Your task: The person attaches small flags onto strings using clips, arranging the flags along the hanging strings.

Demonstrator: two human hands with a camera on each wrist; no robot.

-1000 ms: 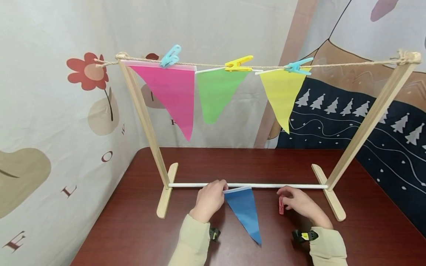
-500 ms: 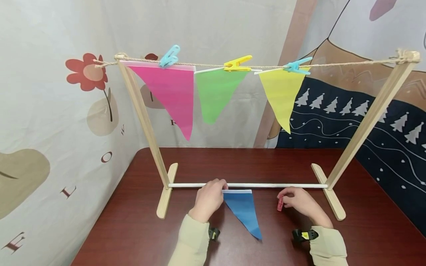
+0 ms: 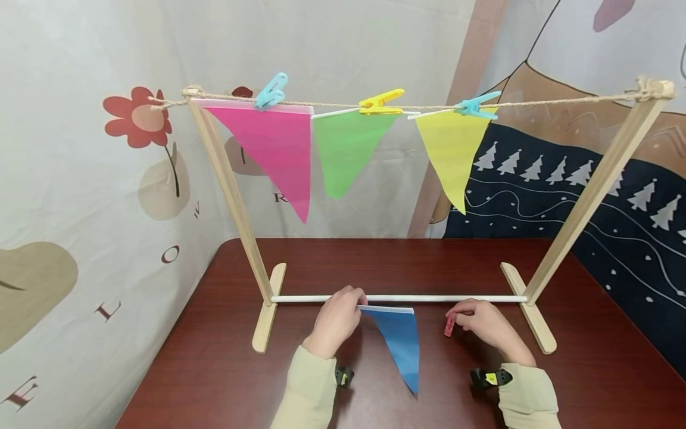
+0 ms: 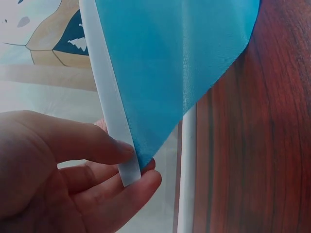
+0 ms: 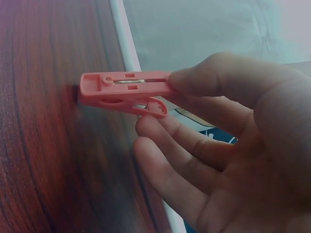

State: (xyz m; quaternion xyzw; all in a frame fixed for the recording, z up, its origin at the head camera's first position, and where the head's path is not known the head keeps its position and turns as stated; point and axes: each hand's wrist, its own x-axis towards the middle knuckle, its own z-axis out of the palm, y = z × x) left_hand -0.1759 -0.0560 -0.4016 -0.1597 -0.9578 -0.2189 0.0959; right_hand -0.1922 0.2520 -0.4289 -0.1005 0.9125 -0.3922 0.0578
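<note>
My left hand (image 3: 336, 319) pinches one end of the white top band of a blue triangular pennant (image 3: 402, 339), whose point hangs down over the table. In the left wrist view the thumb lies on the white band (image 4: 104, 73) with fingers behind it. My right hand (image 3: 485, 325) holds a red clothespin (image 5: 124, 87) by its handle end between thumb and fingers, its tip pointing to the tabletop. Above, pink (image 3: 278, 146), green (image 3: 348, 149) and yellow (image 3: 450, 152) pennants hang from a rope (image 3: 557, 102) by blue, yellow and blue clothespins.
The rope is tied between two wooden posts, left (image 3: 230, 196) and right (image 3: 597, 193), on flat wooden feet. A white rod (image 3: 429, 299) joins them low down, just beyond both hands. Under everything is a dark red-brown table (image 3: 214, 381); printed fabric hangs behind.
The blue pennant has swung, its free top corner shifting slightly right. The red clothespin has tilted and moved a little up and left in my right hand. Both hands stay nearly in place.
</note>
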